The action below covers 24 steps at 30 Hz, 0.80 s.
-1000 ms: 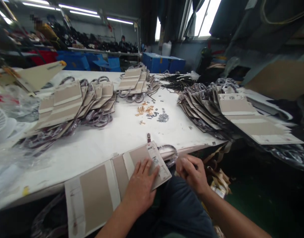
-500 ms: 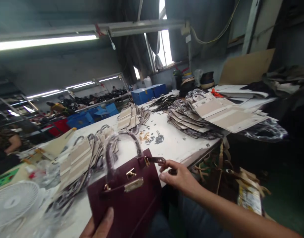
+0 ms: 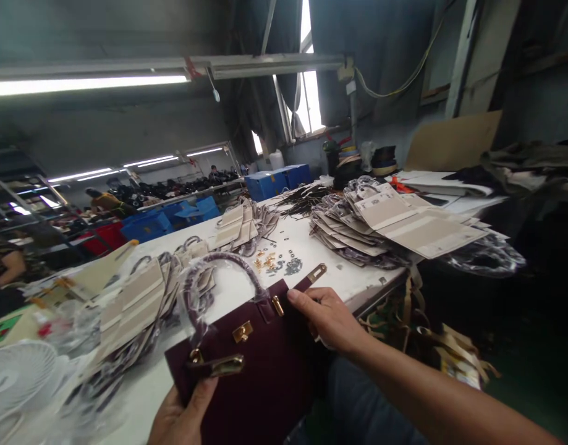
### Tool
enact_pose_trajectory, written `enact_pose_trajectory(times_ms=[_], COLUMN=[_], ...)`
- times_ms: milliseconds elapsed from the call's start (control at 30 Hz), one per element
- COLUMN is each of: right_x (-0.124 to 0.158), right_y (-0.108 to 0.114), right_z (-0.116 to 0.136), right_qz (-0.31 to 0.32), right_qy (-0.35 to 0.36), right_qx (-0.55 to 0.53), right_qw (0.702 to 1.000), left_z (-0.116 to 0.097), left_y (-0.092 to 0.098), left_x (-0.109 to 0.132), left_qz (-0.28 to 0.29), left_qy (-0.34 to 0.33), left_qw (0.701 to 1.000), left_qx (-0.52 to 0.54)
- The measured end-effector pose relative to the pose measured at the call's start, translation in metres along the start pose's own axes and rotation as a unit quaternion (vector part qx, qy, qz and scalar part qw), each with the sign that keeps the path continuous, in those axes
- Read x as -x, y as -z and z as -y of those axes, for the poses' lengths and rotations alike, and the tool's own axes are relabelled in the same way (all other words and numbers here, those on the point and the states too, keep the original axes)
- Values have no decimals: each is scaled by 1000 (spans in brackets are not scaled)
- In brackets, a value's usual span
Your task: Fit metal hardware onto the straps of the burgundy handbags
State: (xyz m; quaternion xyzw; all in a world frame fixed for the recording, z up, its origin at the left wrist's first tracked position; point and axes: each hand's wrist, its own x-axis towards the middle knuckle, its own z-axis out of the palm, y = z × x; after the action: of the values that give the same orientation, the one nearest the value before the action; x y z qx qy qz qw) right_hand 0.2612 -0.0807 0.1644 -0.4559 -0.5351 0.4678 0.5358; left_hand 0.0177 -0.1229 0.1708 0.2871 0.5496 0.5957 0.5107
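Observation:
A dark burgundy handbag [image 3: 260, 371] with gold hardware is tilted at the table's front edge. Its looped handle [image 3: 225, 256] is wrapped in clear plastic film. My left hand [image 3: 184, 411] grips the bag's lower left side, thumb on the front and fingers hidden behind. One strap [image 3: 221, 366] with a metal plate hangs loose on the front, below the gold turn-lock [image 3: 242, 332]. My right hand [image 3: 327, 315] is closed on the upper right edge, thumb at the base of the other strap [image 3: 317, 272], whose plated tip sticks out beyond the fingers.
Stacked beige-lined bag pieces [image 3: 395, 219] stand at the right, with more piles [image 3: 135, 296] at the left. Small gold and dark metal fittings [image 3: 269, 262] lie on the white table [image 3: 232, 290]. A white fan [image 3: 15, 383] is at the lower left. Blue boxes [image 3: 267, 183] stand farther back.
My right hand has shifted from the strap's tip to the bag's right edge; that strap now points away to the upper right. The front strap has swung down and left, uncovering the turn-lock.

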Motion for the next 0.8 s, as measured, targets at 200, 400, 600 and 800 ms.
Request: enact_pose_trajectory(times_ms=[200, 400, 600, 800], right_x=[-19, -32, -35, -4], right_y=[-3, -2, -5, -19], right_z=[-19, -49, -63, -50], right_qz=[-5, 1, -20, -108], right_qy=[-84, -110, -86, 236], right_qx=[-11, 18, 82, 281], right_qw=[996, 994, 993, 924], left_z=[34, 65, 61, 48], left_y=[-10, -5, -8, -24], left_x=[-36, -52, -43, -25], left_qz=[21, 62, 68, 44], left_qy=[-28, -10, 76, 26], left_qw=[998, 994, 977, 970], left_qx=[48, 95, 185, 236])
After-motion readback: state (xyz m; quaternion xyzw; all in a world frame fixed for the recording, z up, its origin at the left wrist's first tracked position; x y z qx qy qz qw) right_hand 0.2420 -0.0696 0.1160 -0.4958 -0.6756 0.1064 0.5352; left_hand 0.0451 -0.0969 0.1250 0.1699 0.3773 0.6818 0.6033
